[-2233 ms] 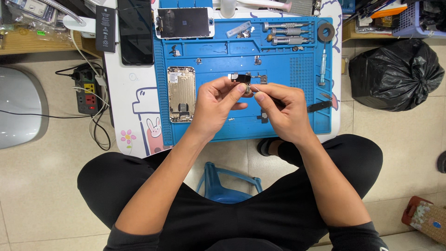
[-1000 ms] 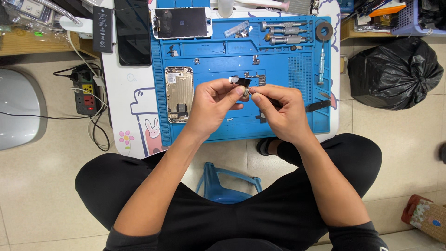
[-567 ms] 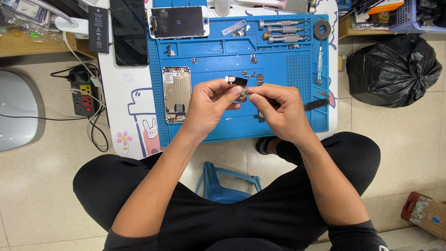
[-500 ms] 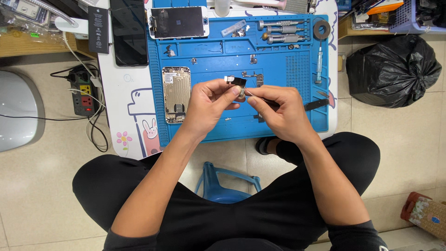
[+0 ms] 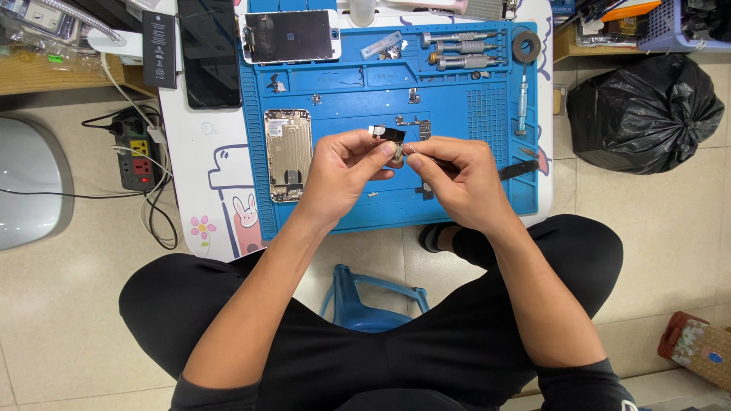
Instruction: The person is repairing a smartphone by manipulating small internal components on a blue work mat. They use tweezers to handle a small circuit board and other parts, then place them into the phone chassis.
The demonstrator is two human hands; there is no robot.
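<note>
Both grips meet over the middle of the blue work mat [image 5: 457,190]: the left hand [image 5: 346,171] pinches a small phone part [image 5: 388,137], dark with a pale end, between thumb and fingertips, holding it just above the mat. The right hand [image 5: 457,175] is closed around a thin dark tool [image 5: 518,169], whose tip reaches the part from the right; its handle sticks out past the hand toward the mat's right edge.

Just left of the hands an opened gold phone shell [image 5: 288,152] lies flat on the mat. Farther up, a phone screen panel [image 5: 291,36] lies face down, with several screwdrivers [image 5: 461,49] to its right. A black phone [image 5: 209,53] rests on the white bench [image 5: 194,152] beside the mat. A power strip [image 5: 133,152] sits on the floor at left, a black rubbish bag [image 5: 643,110] at right.
</note>
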